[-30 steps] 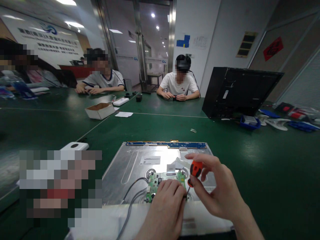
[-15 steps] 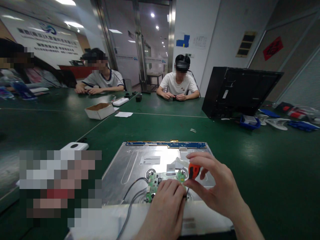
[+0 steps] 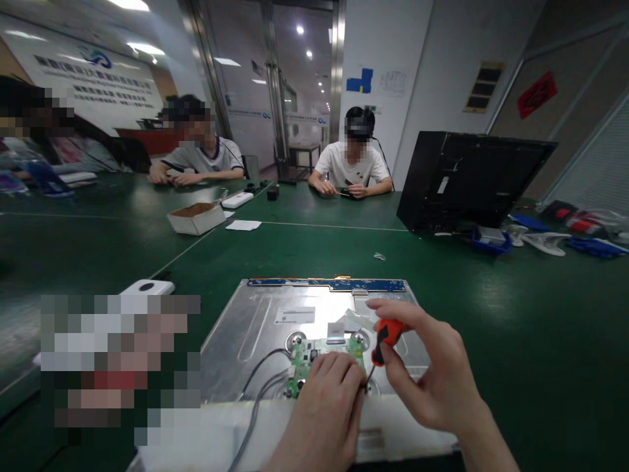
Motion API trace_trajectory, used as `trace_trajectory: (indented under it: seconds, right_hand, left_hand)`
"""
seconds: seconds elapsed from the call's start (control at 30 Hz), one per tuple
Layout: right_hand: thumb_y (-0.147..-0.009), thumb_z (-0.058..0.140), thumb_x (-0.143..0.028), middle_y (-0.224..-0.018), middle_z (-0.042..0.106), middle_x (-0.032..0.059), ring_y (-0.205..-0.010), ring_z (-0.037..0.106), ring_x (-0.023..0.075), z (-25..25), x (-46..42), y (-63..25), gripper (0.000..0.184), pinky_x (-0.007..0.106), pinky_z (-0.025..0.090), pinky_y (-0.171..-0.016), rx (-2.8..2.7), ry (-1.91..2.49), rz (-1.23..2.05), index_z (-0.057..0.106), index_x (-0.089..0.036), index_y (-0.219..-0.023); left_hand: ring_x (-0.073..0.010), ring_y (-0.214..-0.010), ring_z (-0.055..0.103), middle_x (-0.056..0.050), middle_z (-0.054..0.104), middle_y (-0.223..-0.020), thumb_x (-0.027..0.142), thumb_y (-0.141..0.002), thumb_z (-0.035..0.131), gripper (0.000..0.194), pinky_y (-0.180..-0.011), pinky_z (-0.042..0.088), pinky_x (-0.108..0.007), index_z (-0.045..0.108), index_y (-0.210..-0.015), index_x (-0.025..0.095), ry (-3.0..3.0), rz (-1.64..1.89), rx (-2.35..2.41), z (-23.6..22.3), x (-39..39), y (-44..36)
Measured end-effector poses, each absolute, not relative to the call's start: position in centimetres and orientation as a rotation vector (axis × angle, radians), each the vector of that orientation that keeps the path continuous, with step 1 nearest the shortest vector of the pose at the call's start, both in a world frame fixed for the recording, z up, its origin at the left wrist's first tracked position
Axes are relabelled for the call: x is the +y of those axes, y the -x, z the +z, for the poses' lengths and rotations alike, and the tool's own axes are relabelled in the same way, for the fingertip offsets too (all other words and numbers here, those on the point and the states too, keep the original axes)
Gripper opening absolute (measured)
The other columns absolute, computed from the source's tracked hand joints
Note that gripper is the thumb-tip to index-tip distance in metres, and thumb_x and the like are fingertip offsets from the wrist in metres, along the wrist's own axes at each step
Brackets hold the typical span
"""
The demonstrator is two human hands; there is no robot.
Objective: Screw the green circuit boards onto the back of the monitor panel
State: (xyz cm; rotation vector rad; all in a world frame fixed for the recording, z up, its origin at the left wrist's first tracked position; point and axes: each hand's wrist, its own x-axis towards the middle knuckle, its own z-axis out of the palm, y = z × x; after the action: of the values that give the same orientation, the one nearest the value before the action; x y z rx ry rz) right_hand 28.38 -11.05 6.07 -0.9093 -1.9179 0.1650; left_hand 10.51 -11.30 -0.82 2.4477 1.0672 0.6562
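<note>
A green circuit board lies on the silver metal back of a flat display panel. My left hand rests over the board's right part, fingers bent and held together. Its fingertips are beside the shaft of an orange and black screwdriver; whatever they pinch is hidden. My right hand grips the screwdriver's handle between thumb and fingers. The tool leans to the right, its tip down by the board's right edge and hidden by my left hand. Grey cables run from the board's left side.
A blue circuit strip lines the panel's far edge. White foam covers its near side. Further off are an open white box, a black monitor and a blue tray. People sit across the green table.
The screwdriver's handle has tilted further right and turned, and my right thumb and fingers have shifted around it. My left hand has stayed in place.
</note>
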Motion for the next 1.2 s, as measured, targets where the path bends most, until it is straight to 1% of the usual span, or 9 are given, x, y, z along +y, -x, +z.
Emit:
trace_trajectory:
  seconds: [0.2,0.33,0.57,0.7,0.77,0.87,0.93,1.07,1.2]
  right_hand:
    - [-0.088,0.064,-0.017,-0.12,0.07,0.007,-0.103,0.069,0.0167,5.92,-10.82,-28.49,0.034,0.025,0.054,-0.088,-1.928,0.904,0.129,0.054,-0.021,-0.12]
    - [-0.093,0.061,-0.015,-0.119,0.071,0.0071,-0.109,0.068,0.0169,6.15,-10.61,-28.49,0.027,0.025,0.054,-0.091,-1.94,0.884,0.132,0.058,-0.021,-0.119]
    - [-0.094,0.057,-0.011,-0.124,0.069,0.0064,-0.111,0.066,0.0148,6.52,-10.79,-28.32,0.035,0.022,0.053,-0.091,-1.953,0.868,0.108,0.061,-0.023,-0.126]
    - [-0.092,0.053,-0.009,-0.127,0.067,0.0075,-0.115,0.065,0.0172,6.39,-10.85,-28.39,0.039,0.026,0.053,-0.094,-1.96,0.859,0.158,0.057,-0.022,-0.129]
    - [-0.09,0.053,-0.009,-0.125,0.068,0.0082,-0.11,0.066,0.0186,6.25,-10.89,-28.43,0.041,0.028,0.055,-0.09,-1.954,0.87,0.171,0.055,-0.021,-0.129]
    - [-0.089,0.053,-0.011,-0.113,0.072,0.0067,-0.089,0.07,0.017,6.11,-10.97,-28.4,0.041,0.027,0.056,-0.075,-1.94,0.925,0.159,0.054,-0.022,-0.128]
    - [-0.09,0.054,-0.015,-0.105,0.073,0.0052,-0.081,0.069,0.0162,6.09,-10.96,-28.37,0.037,0.027,0.055,-0.07,-1.94,0.95,0.141,0.054,-0.022,-0.127]
    - [-0.092,0.062,-0.021,-0.105,0.071,0.0052,-0.088,0.069,0.0174,6.13,-10.76,-28.42,0.031,0.027,0.055,-0.074,-1.957,0.92,0.132,0.054,-0.022,-0.122]
    - [-0.093,0.063,-0.019,-0.106,0.066,0.0052,-0.092,0.066,0.0161,6.14,-10.62,-28.51,0.025,0.026,0.054,-0.076,-1.97,0.875,0.158,0.059,-0.022,-0.118]
  left_hand:
    - [-0.029,-0.097,0.055,-0.008,0.061,-0.104,0.004,-0.091,0.044,0.02,-0.087,0.046,-0.049,0.053,-0.1,0.019,-2.471,0.669,1.069,-0.81,-11.21,-10.46]
    - [-0.0284,-0.096,0.055,-0.007,0.061,-0.103,0.004,-0.09,0.044,0.02,-0.086,0.046,-0.047,0.053,-0.097,0.02,-2.481,0.683,1.083,-0.92,-11.21,-10.47]
    - [-0.0283,-0.095,0.054,-0.007,0.061,-0.102,0.004,-0.09,0.045,0.019,-0.086,0.046,-0.047,0.052,-0.097,0.02,-2.477,0.693,1.076,-1.17,-11.35,-10.64]
    - [-0.0289,-0.095,0.054,-0.008,0.06,-0.102,0.004,-0.09,0.044,0.019,-0.086,0.046,-0.049,0.052,-0.097,0.02,-2.474,0.693,1.073,-1.09,-11.24,-10.56]
    - [-0.029,-0.095,0.054,-0.008,0.06,-0.102,0.004,-0.09,0.044,0.019,-0.085,0.046,-0.049,0.053,-0.097,0.019,-2.465,0.685,1.074,-1.04,-11.2,-10.52]
    - [-0.0286,-0.096,0.054,-0.008,0.061,-0.103,0.003,-0.089,0.045,0.02,-0.087,0.046,-0.049,0.054,-0.098,0.019,-2.454,0.665,1.071,-1.04,-11.23,-10.5]
    - [-0.0285,-0.097,0.055,-0.007,0.061,-0.104,0.003,-0.089,0.045,0.021,-0.088,0.046,-0.049,0.054,-0.099,0.02,-2.452,0.665,1.073,-1.06,-11.28,-10.51]
    - [-0.0285,-0.099,0.055,-0.007,0.061,-0.106,0.004,-0.09,0.045,0.022,-0.089,0.046,-0.049,0.053,-0.102,0.02,-2.45,0.691,1.075,-1.05,-11.33,-10.52]
    - [-0.0284,-0.098,0.054,-0.007,0.061,-0.106,0.005,-0.091,0.044,0.019,-0.089,0.046,-0.048,0.053,-0.101,0.019,-2.459,0.69,1.074,-1.06,-11.32,-10.47]
